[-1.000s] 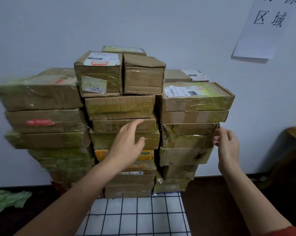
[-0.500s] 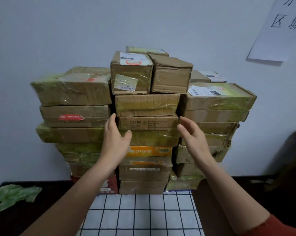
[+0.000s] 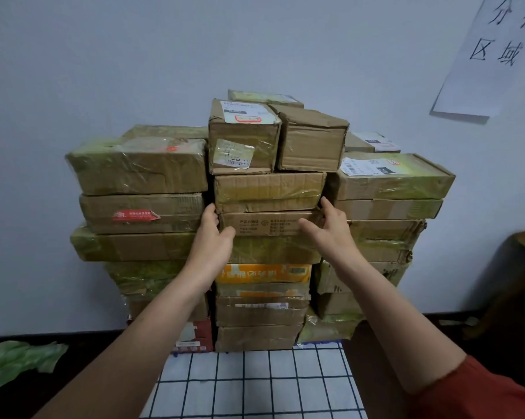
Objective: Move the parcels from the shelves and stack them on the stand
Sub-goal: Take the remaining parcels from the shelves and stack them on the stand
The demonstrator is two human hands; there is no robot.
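Observation:
Three columns of taped cardboard parcels stand stacked against the wall. In the middle column lies a flat brown parcel with printed text (image 3: 267, 223), under a taped parcel (image 3: 268, 192) and two small boxes (image 3: 243, 137). My left hand (image 3: 211, 240) holds the printed parcel's left end, fingers at its side and thumb on its front. My right hand (image 3: 330, 229) holds its right end the same way. The stand's white grid-patterned top (image 3: 255, 382) lies in front of the stack.
The left column (image 3: 140, 207) and right column (image 3: 388, 201) press close against the middle one. A paper sign (image 3: 497, 55) hangs on the wall at upper right. Green plastic wrap (image 3: 16, 358) lies at lower left. A dark object (image 3: 521, 273) stands at right.
Both hands rose and closed in on the printed parcel in the middle column; the right hand left the right column. The view shifted so the stack sits further right.

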